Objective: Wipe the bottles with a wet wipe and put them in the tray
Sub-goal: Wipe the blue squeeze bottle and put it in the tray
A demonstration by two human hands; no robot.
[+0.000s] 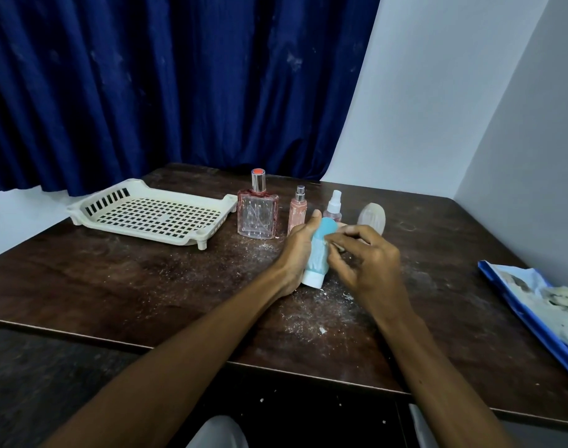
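The left hand [294, 253] has its grip wrapped round a blue bottle [319, 250], thumb up one side and fingers hidden behind, holding it with the white cap [312, 279] down toward the person and the rounded base tilted away; held that way, the long flat side faces up, open for cleaning. The right hand [369, 263] comes in from 3 o'clock with its fingertips pinched together against that side, loosely curled; it looks to be rubbing, but whether a wet wipe sits under the fingers cannot be told, since only a pale streaky patch shows there. Both hands hover just above the dusty counter [147, 279], near its middle. Four more bottles stand in a row at 12 o'clock from the hands: a square glass bottle [257, 215], a slim pink spray [298, 211], a small clear spray [334, 205] and a ribbed oval one [372, 218], probably waiting their turn. The slotted tray [92, 210] sits at 10 o'clock, well apart and holding nothing, so no bottle is yet stowed. A blue packet [534, 312] lies at 3 o'clock by the counter edge, perhaps the wipes.
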